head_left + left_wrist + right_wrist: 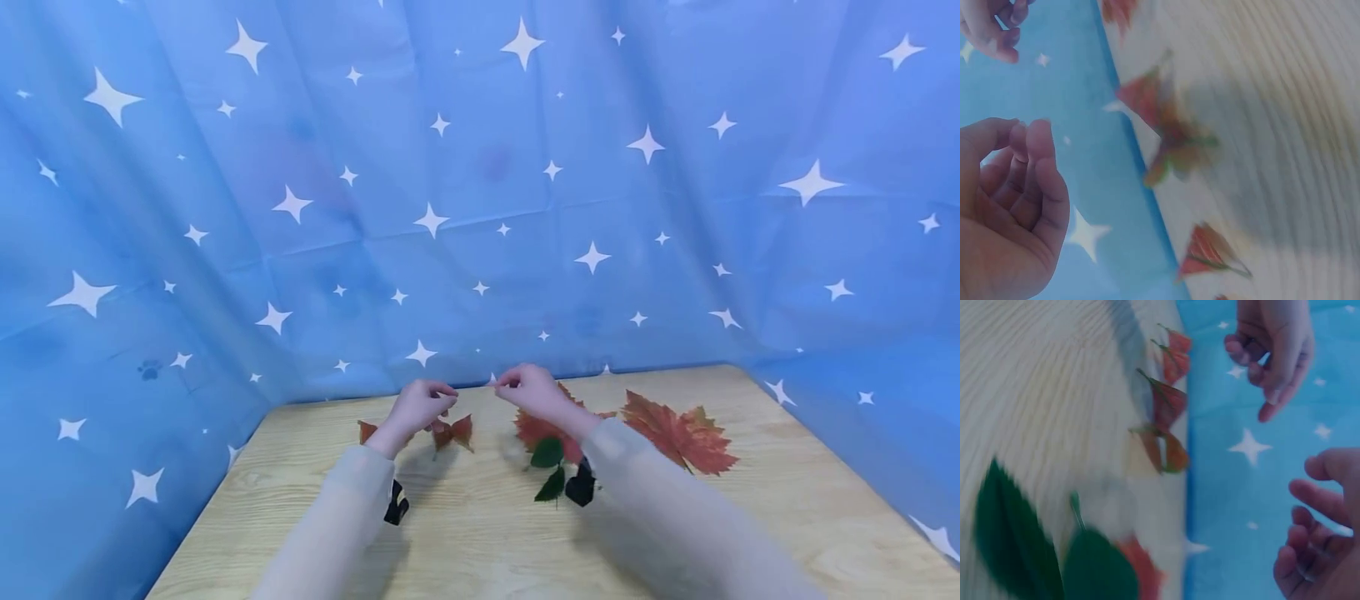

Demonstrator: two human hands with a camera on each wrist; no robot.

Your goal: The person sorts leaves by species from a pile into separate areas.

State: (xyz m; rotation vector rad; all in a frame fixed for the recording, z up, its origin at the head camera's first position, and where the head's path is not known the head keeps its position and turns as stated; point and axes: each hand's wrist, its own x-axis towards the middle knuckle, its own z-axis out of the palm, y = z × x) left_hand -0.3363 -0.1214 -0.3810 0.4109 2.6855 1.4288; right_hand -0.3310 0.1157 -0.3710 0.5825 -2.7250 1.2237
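Note:
Both hands hover above the table's far edge, with a gap between them. My left hand (422,406) has loosely curled fingers (1047,181), with nothing visible between them. Below it stand folded red-orange leaves (453,433), with thin green stems; several line up along the edge in the right wrist view (1169,403). My right hand (534,390) is bent at the fingers; its thumb and forefinger (1319,497) stand slightly apart, with no object seen in them. Under the right forearm lie a red maple leaf (534,429) and green leaves (547,452), partly covered by the arm.
Large red-orange maple leaves (678,433) lie farther right on the light wooden table (480,533). A blue curtain (480,208) with white stars hangs right behind the table's far edge. Black wrist devices (580,483) sit under both sleeves.

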